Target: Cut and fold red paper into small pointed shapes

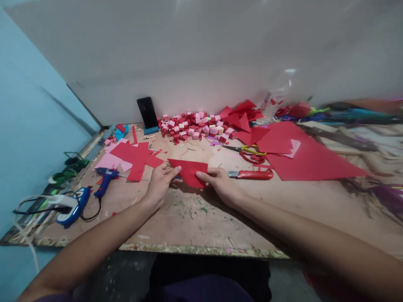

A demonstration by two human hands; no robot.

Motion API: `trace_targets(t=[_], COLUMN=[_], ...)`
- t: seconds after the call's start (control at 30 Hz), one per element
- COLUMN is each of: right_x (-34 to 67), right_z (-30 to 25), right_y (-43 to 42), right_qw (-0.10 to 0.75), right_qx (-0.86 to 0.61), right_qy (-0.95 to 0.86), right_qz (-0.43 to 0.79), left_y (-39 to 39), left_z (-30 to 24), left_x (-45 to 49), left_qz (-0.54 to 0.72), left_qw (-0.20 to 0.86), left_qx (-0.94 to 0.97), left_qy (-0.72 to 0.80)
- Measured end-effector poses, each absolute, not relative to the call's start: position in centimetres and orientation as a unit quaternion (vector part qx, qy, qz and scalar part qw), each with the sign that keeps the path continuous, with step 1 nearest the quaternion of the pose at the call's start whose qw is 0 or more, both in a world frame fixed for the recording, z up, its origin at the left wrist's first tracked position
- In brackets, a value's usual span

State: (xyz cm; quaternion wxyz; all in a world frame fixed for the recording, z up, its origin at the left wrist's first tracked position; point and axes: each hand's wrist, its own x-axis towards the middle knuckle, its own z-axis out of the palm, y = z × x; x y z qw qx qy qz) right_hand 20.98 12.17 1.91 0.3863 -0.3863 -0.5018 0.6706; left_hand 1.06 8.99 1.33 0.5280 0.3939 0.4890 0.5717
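In the head view, my left fingers [176, 170] and right fingers [202, 175] pinch the red paper [189, 168] by opposite sides over the bench [195, 228]; the red-handled knife [255, 174] lies near my right fingers, scissors [243, 149] beyond.

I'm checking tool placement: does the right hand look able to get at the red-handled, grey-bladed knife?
Probably yes: the knife lies close beside the right hand, its handle uncovered, though that hand would likely have to let go of the red paper piece first.
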Motion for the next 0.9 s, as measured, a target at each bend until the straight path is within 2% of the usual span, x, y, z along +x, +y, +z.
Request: trace_targets(t=[0.23,0.5,0.77,0.9], right_x=[21.2,21.5,21.9,21.8], right_z=[2.0,0.9,1.8,1.8], right_y=[12.0,12.7,12.4,12.3], right_qw=[0.374,0.401,0.329,0.342], right_qx=[-0.397,-0.403,-0.324,-0.387], right_qy=[-0.527,-0.469,-0.603,-0.601], right_qz=[0.651,0.677,0.65,0.61], left_y=[8.4,9.8,8.6,8.0], left_z=[1.5,1.4,1.5,1.5], left_x=[2.0,0.4,1.4,1.8], left_qz=[0.605,0.67,0.553,0.571], left_qw=[0.523,0.458,0.535,0.491], left_qx=[0.354,0.31,0.389,0.421], left_qy=[0.485,0.494,0.506,0.505])
